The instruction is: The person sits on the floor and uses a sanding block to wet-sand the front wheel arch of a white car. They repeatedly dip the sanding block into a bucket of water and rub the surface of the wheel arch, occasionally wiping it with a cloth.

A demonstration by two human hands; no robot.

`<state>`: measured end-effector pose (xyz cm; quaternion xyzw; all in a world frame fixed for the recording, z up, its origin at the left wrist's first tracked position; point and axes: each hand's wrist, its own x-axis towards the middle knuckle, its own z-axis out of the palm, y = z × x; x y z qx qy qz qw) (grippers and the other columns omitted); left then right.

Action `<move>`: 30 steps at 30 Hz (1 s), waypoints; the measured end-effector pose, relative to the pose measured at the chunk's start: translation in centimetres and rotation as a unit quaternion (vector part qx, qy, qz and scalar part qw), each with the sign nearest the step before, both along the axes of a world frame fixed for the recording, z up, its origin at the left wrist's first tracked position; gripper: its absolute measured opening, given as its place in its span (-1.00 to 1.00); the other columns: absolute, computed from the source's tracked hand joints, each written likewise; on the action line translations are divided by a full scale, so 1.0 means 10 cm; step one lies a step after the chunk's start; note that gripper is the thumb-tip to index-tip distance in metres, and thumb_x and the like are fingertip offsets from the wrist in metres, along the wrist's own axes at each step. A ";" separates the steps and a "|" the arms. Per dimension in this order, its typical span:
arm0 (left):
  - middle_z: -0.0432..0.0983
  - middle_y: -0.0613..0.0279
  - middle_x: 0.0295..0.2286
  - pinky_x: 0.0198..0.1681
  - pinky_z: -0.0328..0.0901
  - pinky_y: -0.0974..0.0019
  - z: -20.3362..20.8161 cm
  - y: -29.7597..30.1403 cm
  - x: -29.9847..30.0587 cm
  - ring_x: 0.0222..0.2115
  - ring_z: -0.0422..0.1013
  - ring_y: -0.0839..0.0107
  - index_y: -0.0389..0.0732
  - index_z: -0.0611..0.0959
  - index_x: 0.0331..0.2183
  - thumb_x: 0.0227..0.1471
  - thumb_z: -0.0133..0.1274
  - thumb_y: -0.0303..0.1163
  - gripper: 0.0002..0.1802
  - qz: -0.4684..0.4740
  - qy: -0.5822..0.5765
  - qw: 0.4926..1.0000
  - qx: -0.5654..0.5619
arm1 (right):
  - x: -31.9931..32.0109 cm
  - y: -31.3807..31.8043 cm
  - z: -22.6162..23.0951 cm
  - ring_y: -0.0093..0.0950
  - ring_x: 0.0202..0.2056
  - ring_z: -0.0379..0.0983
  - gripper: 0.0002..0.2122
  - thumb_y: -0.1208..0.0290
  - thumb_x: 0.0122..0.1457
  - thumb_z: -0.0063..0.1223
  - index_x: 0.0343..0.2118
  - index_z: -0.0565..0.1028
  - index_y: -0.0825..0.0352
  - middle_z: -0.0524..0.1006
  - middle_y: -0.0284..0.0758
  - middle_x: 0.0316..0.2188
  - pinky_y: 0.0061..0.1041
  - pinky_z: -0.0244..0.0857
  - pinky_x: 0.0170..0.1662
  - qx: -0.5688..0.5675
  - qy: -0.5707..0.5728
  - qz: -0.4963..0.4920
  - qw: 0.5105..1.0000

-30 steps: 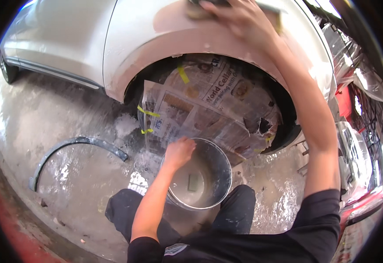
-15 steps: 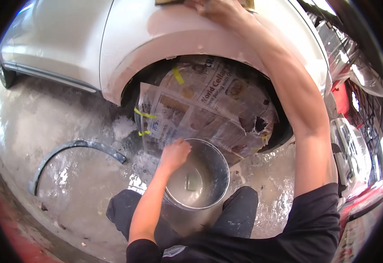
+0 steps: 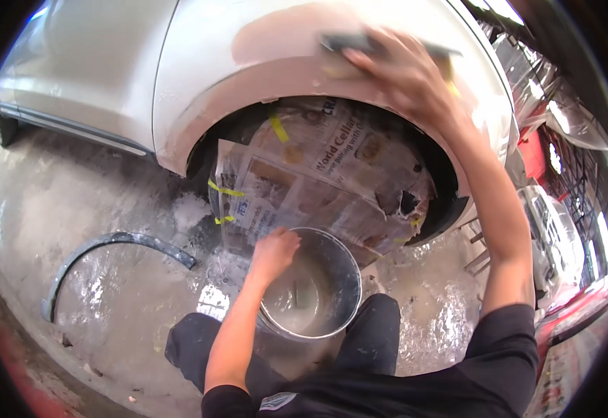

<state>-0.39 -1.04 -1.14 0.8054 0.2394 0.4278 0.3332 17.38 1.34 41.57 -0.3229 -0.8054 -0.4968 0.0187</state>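
Note:
My right hand (image 3: 415, 80), smeared by motion, is wrapped around a long dark sanding block (image 3: 347, 45) with yellowish sandpaper on it. The block lies against the white car fender (image 3: 203, 42), over the wheel arch, beside a pinkish-beige filler patch (image 3: 270, 36). Between my knees is a dark bucket (image 3: 357, 282) of cloudy water, with a small greenish rectangular piece (image 3: 302, 294) inside. My left hand (image 3: 275, 254) is closed on the bucket's left rim; its fingertips are partly hidden.
Newspaper (image 3: 297, 184) held with yellow tape covers the wheel. A curved dark trim strip (image 3: 88, 247) lies on the wet concrete floor (image 3: 130, 202) to the left. At the right stand plastic-wrapped car parts (image 3: 555, 230) and a black rack.
My right hand has brought the sanding block down and to the right across the fender, closer to the wheel arch. My left hand stays on the bucket rim. The view has shifted slightly.

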 end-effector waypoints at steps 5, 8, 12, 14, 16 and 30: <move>0.57 0.12 -0.35 -0.30 0.43 -0.04 0.04 -0.04 0.15 -0.34 0.56 -0.01 -0.11 0.69 -0.31 0.11 0.18 -0.31 -0.88 -0.008 0.015 1.000 -0.002 | -0.36 0.36 0.33 -0.10 0.17 0.34 -0.52 0.61 0.14 0.05 0.14 0.55 0.11 0.45 -0.14 0.13 -0.16 0.24 0.25 -0.034 0.036 -0.036 0.998; 0.57 0.12 -0.34 -0.29 0.44 -0.04 0.10 -0.11 0.18 -0.33 0.56 0.00 -0.11 0.69 -0.30 0.10 0.18 -0.31 -0.87 -0.026 0.041 0.999 -0.006 | 0.04 0.75 0.29 -0.17 0.12 0.46 -0.54 0.66 0.17 0.11 0.13 0.58 0.12 0.49 -0.22 0.18 -0.19 0.37 0.17 -0.213 0.278 0.082 0.933; 0.57 0.13 -0.32 -0.29 0.44 -0.05 -0.10 0.02 0.05 -0.33 0.56 0.00 -0.10 0.68 -0.28 0.11 0.17 -0.32 -0.88 0.012 -0.004 1.000 0.005 | 0.06 -0.34 -0.12 -0.13 0.13 0.44 -0.45 0.68 0.11 0.11 0.17 0.57 0.00 0.50 -0.20 0.15 -0.18 0.34 0.20 -0.010 0.023 0.002 1.000; 0.58 0.13 -0.31 -0.29 0.44 -0.05 -0.05 0.02 0.14 -0.32 0.56 0.00 -0.09 0.68 -0.28 0.11 0.17 -0.32 -0.88 0.008 0.016 1.000 0.007 | 0.08 -0.22 -0.05 -0.14 0.13 0.44 -0.44 0.67 0.09 0.14 0.15 0.58 -0.02 0.50 -0.21 0.14 -0.18 0.34 0.21 -0.014 0.037 -0.002 0.999; 0.59 0.13 -0.30 -0.29 0.44 -0.04 -0.02 -0.02 0.15 -0.32 0.56 0.00 -0.09 0.68 -0.28 0.11 0.17 -0.32 -0.88 -0.004 0.034 0.999 0.007 | -0.15 0.33 0.25 -0.10 0.17 0.40 -0.45 0.65 0.11 0.13 0.15 0.58 -0.05 0.46 -0.15 0.19 -0.18 0.27 0.27 -0.041 0.099 -0.042 0.993; 0.61 0.14 -0.29 -0.26 0.45 0.00 0.09 -0.08 0.15 -0.29 0.57 0.03 -0.10 0.73 -0.25 0.11 0.17 -0.32 -0.84 -0.004 0.037 0.999 -0.031 | -0.29 -0.02 0.44 -0.08 0.13 0.38 -0.61 0.47 0.21 0.10 0.12 0.57 0.18 0.47 -0.13 0.10 -0.13 0.32 0.19 -0.067 0.173 -0.074 0.980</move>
